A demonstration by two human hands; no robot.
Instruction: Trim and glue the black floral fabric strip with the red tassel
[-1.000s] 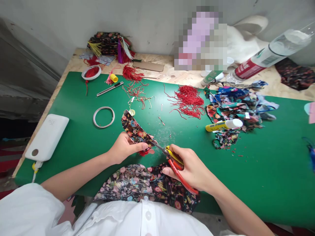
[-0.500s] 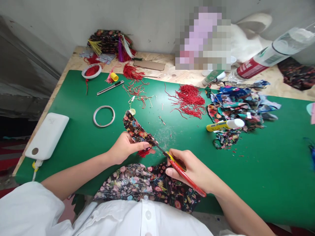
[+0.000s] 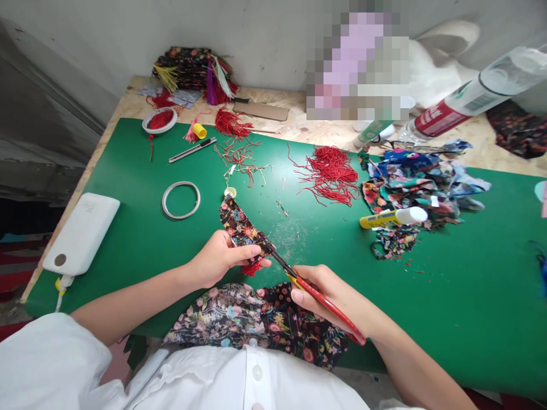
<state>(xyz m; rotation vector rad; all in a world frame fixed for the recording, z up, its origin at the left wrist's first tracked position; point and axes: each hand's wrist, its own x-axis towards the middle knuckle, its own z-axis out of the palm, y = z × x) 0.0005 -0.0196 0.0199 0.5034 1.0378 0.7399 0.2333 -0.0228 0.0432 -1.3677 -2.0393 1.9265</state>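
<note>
Scissors [image 3: 316,295] meeting the near right end of a black floral fabric strip [image 3: 241,222], over a green work mat [image 3: 128,216].

The left hand [image 3: 217,259] pinches the strip's near part, thumb on top, with a red tassel [image 3: 251,269] hanging just below the strip; the right hand [image 3: 335,287] is wrapped around the red and yellow scissor handles, which lie drawn together; just nearer than the strip, against the white shirt [image 3: 213,378], spreads a larger floral cloth [image 3: 237,313]; left of the strip are a thin white tape ring [image 3: 164,199] and, farther out, a white power bank [image 3: 83,233]; beyond it lie a utility knife [image 3: 192,151] and, to the right, a red thread bundle [image 3: 331,173]; well right of it, a yellow glue stick [image 3: 391,217] rests against fabric scraps [image 3: 414,185].
</note>
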